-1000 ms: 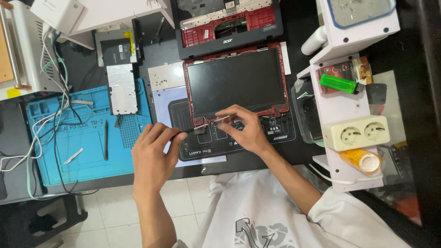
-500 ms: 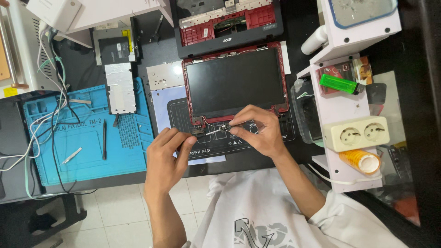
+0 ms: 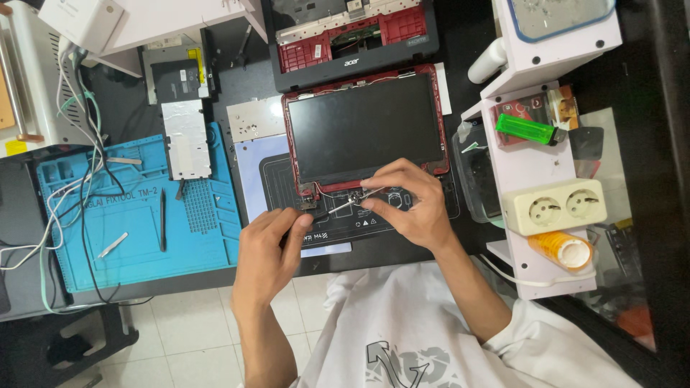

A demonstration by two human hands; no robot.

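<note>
Since half a second ago my left hand (image 3: 267, 248) has slid a little up toward the hinge area, and my right hand (image 3: 410, 201) has stayed over the panel's lower edge. The biggest thing I see is the blue work mat (image 3: 136, 215) on the left of the bench, with loose cables lying across it. Next, the red-framed laptop screen panel (image 3: 365, 129) lies flat at the bench's centre, on a dark printed mat (image 3: 345, 230), with the opened laptop base (image 3: 350, 32) just behind it. To the right stands a white shelf (image 3: 535, 154) carrying a green lighter (image 3: 528, 130) and a white double socket (image 3: 555, 207). My left fingers are curled together, resting on the dark mat just below the panel's left hinge. My right fingertips pinch thin metal tweezers (image 3: 346, 204), whose tips point at the panel's bottom edge.
</note>
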